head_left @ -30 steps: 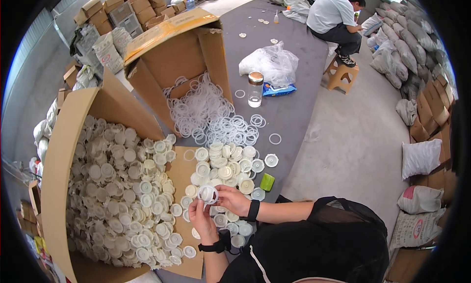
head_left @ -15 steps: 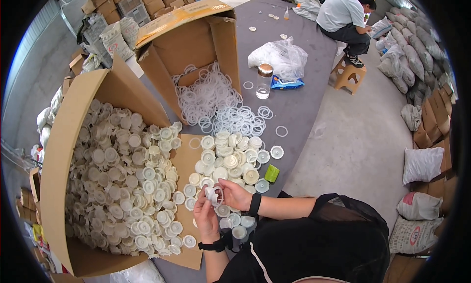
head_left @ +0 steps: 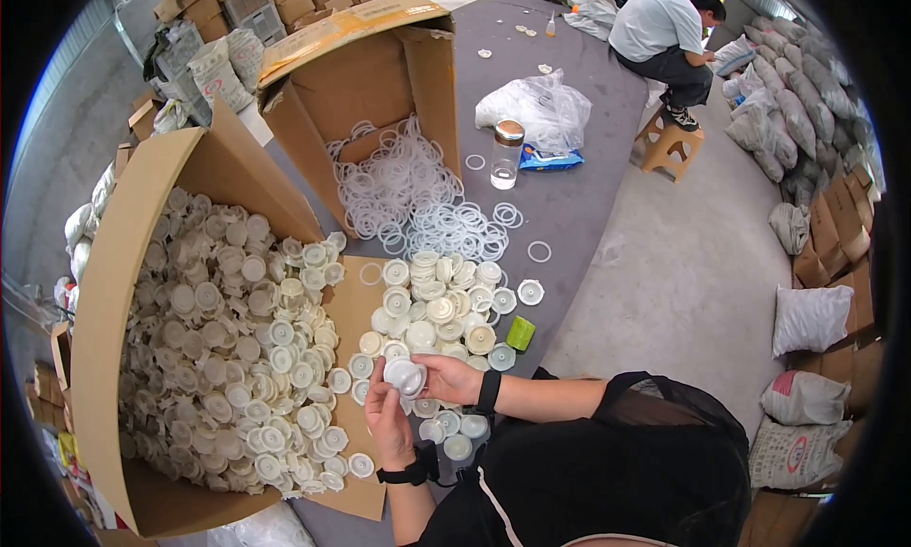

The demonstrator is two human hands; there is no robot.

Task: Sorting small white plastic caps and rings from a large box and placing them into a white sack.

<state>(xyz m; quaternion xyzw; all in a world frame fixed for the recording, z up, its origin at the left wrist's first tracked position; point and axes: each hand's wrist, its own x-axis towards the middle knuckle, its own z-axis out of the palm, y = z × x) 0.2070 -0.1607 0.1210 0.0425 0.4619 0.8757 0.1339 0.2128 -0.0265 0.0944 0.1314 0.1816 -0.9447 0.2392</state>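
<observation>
Between my two hands is a white round plastic cap [head_left: 405, 377], its broad face turned up. My left hand [head_left: 385, 416] grips its left side with the fingertips, and my right hand [head_left: 454, 378] pinches its right edge. Whether a ring sits around the cap cannot be made out. Beyond my hands lies a heap of similar caps [head_left: 439, 310] on the table and a cardboard flap. Past that heap spreads a pile of clear plastic rings [head_left: 455, 232], spilling from a tipped cardboard box [head_left: 356, 82]. At left, a larger box [head_left: 102, 291] holds a great mass of white caps [head_left: 218, 348].
A green block [head_left: 520, 333] lies right of the heap. Farther off stand a lidded clear bottle [head_left: 506, 158], a blue packet [head_left: 552, 160] and a clear plastic bag [head_left: 536, 111]. Another person [head_left: 660, 35] sits on a tan stool [head_left: 670, 147]. Sacks [head_left: 807, 101] line the right wall.
The cap in my hands has turned from a tilted position, where a ring-like edge showed, to broad face up. Both hands remain on it and have shifted only slightly.
</observation>
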